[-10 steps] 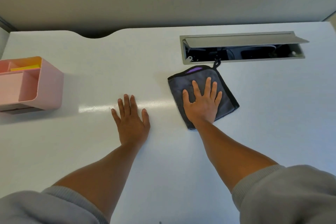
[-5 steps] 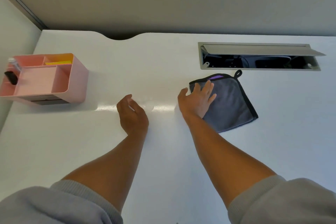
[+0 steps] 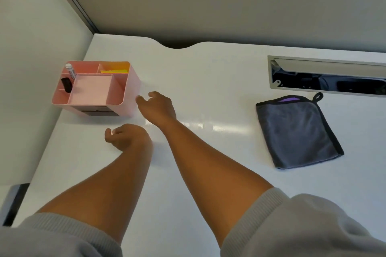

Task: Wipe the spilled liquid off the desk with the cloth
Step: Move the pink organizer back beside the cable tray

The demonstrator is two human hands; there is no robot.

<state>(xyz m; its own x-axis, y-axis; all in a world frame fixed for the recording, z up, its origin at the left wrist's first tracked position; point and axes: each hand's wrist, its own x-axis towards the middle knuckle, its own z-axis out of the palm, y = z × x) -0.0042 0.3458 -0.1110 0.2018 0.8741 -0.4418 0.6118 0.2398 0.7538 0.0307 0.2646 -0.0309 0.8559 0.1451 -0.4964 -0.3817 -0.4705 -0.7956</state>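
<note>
A folded grey cloth (image 3: pixel 296 131) with a black hem and a hanging loop lies flat on the white desk (image 3: pixel 208 69) at the right, with no hand on it. My right hand (image 3: pixel 157 106) reaches across to the left, fingers loosely curled and apart, just beside the right wall of a pink organiser box (image 3: pixel 94 87). My left hand (image 3: pixel 125 136) hovers low in front of that box, fingers curled under, holding nothing I can see. A faint shiny streak (image 3: pixel 198 126) runs across the desk between my arms and the cloth.
The pink organiser holds a marker (image 3: pixel 70 72), a black item and yellow notes. An open metal cable tray (image 3: pixel 328 77) is sunk into the desk behind the cloth. A partition wall closes the desk at the left and back.
My right hand has left the cloth and swung left to the pink organiser. My left hand has also shifted left and curled. The view has turned left; the cloth lies where it was.
</note>
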